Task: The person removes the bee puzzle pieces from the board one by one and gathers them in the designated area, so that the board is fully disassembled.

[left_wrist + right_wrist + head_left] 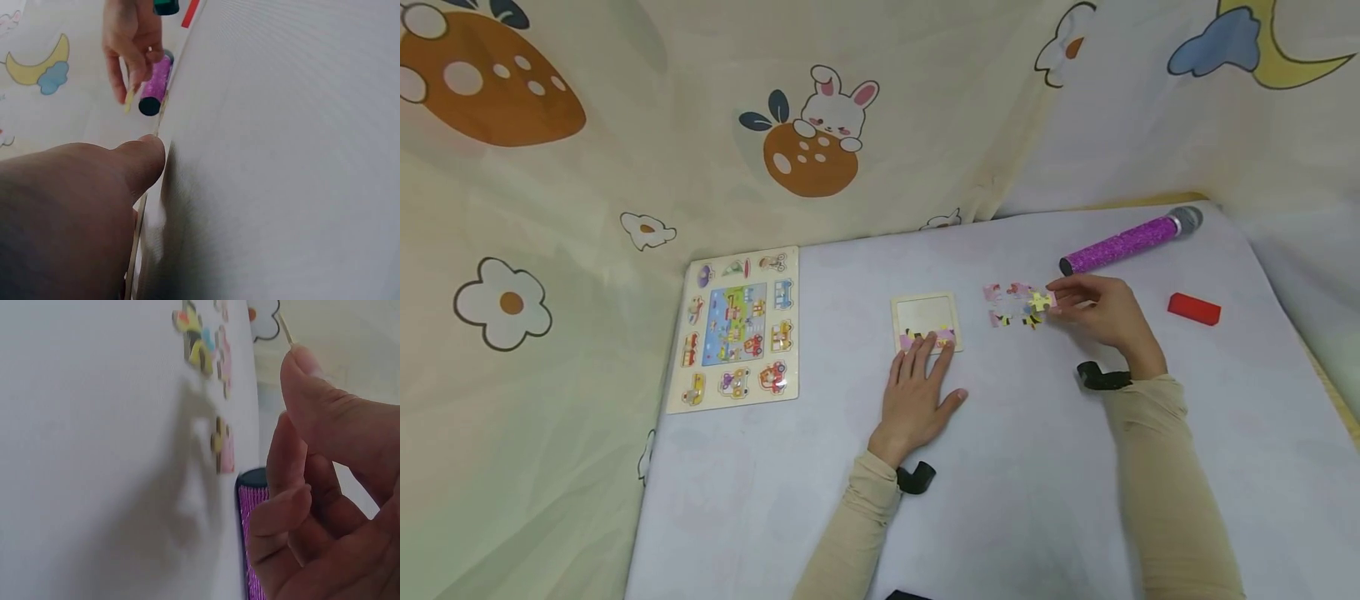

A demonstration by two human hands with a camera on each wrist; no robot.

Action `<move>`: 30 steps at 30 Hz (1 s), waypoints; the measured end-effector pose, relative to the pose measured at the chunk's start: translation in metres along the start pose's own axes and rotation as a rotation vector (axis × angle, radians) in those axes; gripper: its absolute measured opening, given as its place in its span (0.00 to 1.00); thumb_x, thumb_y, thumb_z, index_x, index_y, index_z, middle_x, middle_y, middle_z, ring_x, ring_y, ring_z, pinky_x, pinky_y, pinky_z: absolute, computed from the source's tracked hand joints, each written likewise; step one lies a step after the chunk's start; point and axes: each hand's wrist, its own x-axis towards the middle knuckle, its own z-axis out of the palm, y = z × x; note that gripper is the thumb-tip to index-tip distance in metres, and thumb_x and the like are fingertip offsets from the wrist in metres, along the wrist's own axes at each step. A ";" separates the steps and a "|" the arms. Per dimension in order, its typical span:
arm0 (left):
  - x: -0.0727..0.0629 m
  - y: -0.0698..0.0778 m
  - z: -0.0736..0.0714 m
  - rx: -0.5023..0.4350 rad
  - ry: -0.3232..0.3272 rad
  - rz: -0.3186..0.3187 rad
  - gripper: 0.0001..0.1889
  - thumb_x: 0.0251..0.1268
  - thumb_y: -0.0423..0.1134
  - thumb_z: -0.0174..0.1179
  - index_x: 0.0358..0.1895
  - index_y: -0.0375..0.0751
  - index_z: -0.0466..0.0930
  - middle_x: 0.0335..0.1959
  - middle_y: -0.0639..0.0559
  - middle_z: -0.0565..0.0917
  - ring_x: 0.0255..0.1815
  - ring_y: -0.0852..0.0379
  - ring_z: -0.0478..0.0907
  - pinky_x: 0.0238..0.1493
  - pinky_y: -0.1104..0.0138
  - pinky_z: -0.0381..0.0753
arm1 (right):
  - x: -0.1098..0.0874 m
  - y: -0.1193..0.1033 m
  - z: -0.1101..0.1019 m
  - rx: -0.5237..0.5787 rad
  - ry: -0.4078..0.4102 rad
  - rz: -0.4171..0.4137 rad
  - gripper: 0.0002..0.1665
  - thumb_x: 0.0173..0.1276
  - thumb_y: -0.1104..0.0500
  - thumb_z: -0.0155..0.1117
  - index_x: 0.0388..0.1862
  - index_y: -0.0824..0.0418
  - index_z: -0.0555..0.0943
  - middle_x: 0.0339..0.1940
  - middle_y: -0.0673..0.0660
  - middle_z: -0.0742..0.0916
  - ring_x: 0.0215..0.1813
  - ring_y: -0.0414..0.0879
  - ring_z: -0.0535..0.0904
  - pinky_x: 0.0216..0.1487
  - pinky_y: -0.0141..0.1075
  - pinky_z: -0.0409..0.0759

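Observation:
My left hand (917,404) lies with fingers spread, its fingertips over the lower edge of a small square wooden puzzle tray (957,312). Pink and yellow pieces (948,335) fill the tray's bottom row, partly covered by the fingers. My right hand (1097,310) pinches a yellow puzzle piece (1038,302) between thumb and fingertips. In the right wrist view only the thin edge of that piece (285,328) shows, raised off the table. Below it lie loose puzzle pieces (996,318), pink, yellow and black.
A purple glitter microphone (1120,246) lies behind my right hand, and a red block (1194,309) is to its right. On the left of the white-covered table (760,492) rests a larger vehicle puzzle board (790,325). A printed curtain (700,125) hangs along the back.

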 end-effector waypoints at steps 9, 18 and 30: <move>0.000 0.000 0.001 -0.003 -0.003 0.002 0.40 0.81 0.63 0.52 0.88 0.56 0.51 0.90 0.49 0.49 0.90 0.48 0.45 0.88 0.49 0.44 | -0.007 0.018 -0.008 -0.079 -0.021 0.079 0.22 0.72 0.59 0.73 0.64 0.58 0.86 0.49 0.63 0.90 0.49 0.52 0.81 0.43 0.26 0.74; 0.000 0.000 0.001 -0.002 0.000 0.009 0.42 0.80 0.64 0.53 0.88 0.52 0.51 0.89 0.47 0.49 0.90 0.47 0.45 0.88 0.48 0.45 | -0.006 0.029 -0.006 -0.098 -0.046 0.115 0.23 0.69 0.56 0.77 0.62 0.58 0.87 0.48 0.63 0.91 0.47 0.52 0.80 0.43 0.32 0.73; -0.002 0.015 0.000 0.071 0.046 0.009 0.40 0.82 0.60 0.52 0.85 0.40 0.56 0.86 0.42 0.57 0.89 0.40 0.45 0.86 0.50 0.54 | -0.003 0.030 -0.009 -0.109 -0.097 0.144 0.26 0.70 0.54 0.77 0.65 0.59 0.85 0.51 0.64 0.90 0.48 0.53 0.81 0.42 0.30 0.74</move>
